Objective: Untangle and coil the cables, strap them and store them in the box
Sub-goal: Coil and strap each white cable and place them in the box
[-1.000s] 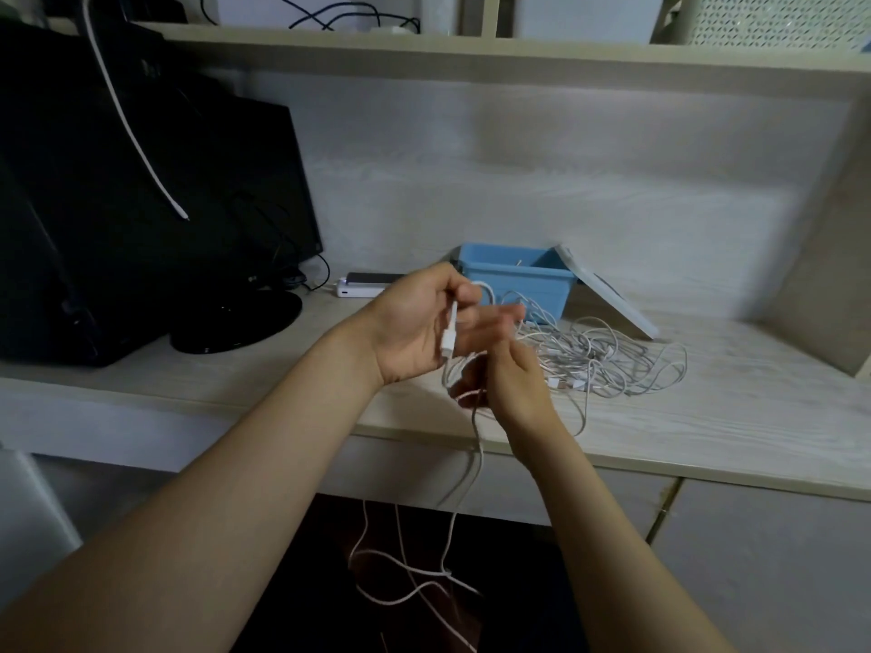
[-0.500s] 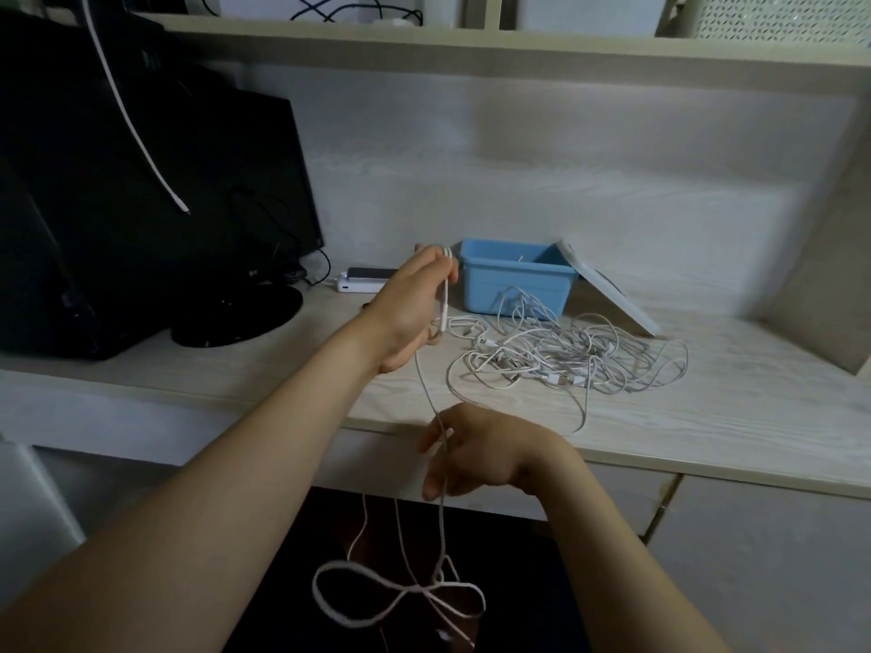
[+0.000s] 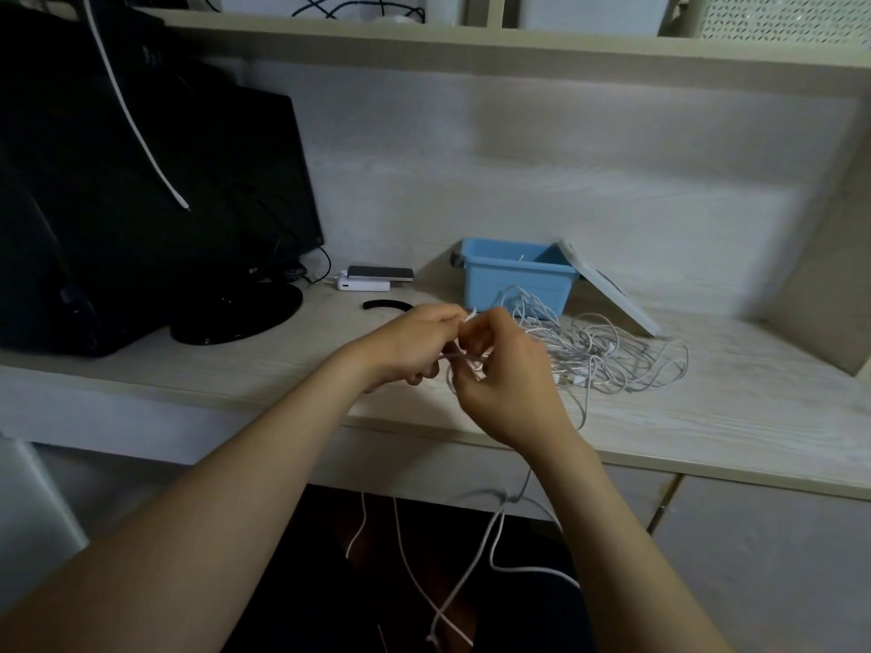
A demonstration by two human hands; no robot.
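1. A pale wooden surface (image 3: pixel 735 431) runs across the room under a shelf, and a person stands at its front edge.
2. A black monitor (image 3: pixel 155 181) fills the left end.
3. A loose tangle of white cables (image 3: pixel 608 358) lies right of centre on the surface, just in front of the box and not yet sorted.
4. A blue box (image 3: pixel 516 282) sits open at the back, with a white lid (image 3: pixel 608 292) leaning against its right side.
5. The left hand (image 3: pixel 410 344) and right hand (image 3: pixel 511 377) meet above the surface's front edge, fingers almost touching.
6. Each grip is narrow, curled around one white cable (image 3: pixel 509 498), whose free length hangs below the edge with a knot in it.
7. A short black strap (image 3: pixel 386 304) lies on the surface just behind the left hand.
8. The step appears to be coiling, or working this one cable free.
9. Next, the hanging length likely needs drawing up and the knot loosening, before the strap goes around the coil.
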